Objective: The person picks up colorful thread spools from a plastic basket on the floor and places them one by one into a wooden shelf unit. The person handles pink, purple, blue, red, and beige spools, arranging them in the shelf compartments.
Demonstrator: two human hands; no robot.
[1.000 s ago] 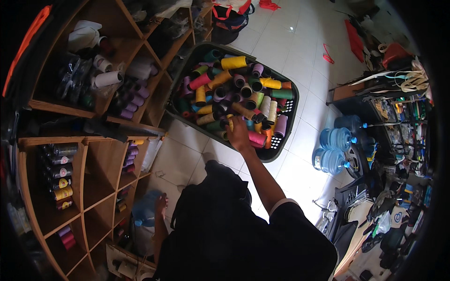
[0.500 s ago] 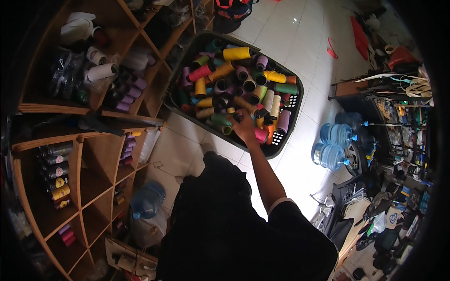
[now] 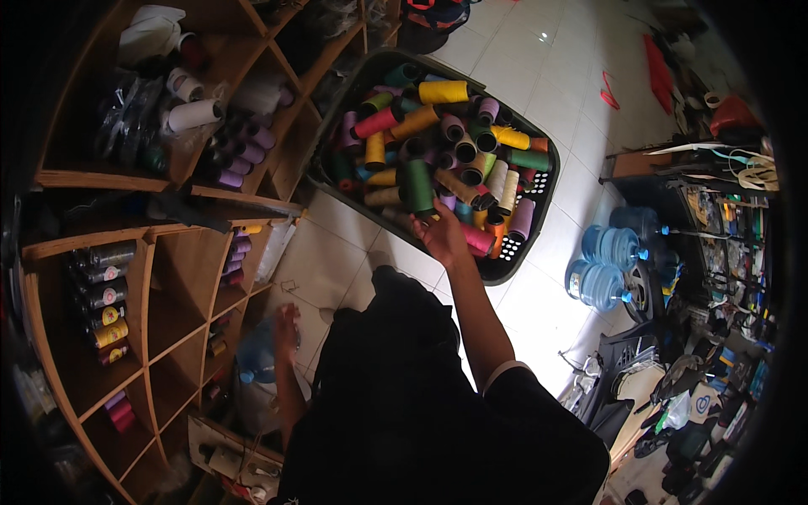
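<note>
My right hand (image 3: 443,236) is closed at the lower end of a green thread spool (image 3: 417,187), which stands nearly upright over the near side of a dark plastic basket (image 3: 549,199). Heaped in the basket are cones and spools of thread in many colours, among them a yellow spool (image 3: 443,92), a red-pink spool (image 3: 376,123), a cream spool (image 3: 508,193) and a lilac spool (image 3: 521,220). To the left, beside the wooden shelves, my left hand (image 3: 287,330) is raised over a blue water jug (image 3: 257,349). Its fingers look loosely apart, with nothing visible in them.
Wooden cubby shelves (image 3: 172,324) line the left, with more thread spools (image 3: 109,332) in some compartments. Large blue water bottles (image 3: 602,284) lie on the tiled floor (image 3: 539,290) to the right. Beyond them is a cluttered rack (image 3: 715,219).
My right hand has lifted the green spool out of the heap and tipped it upright. My left hand has come into view at the left.
</note>
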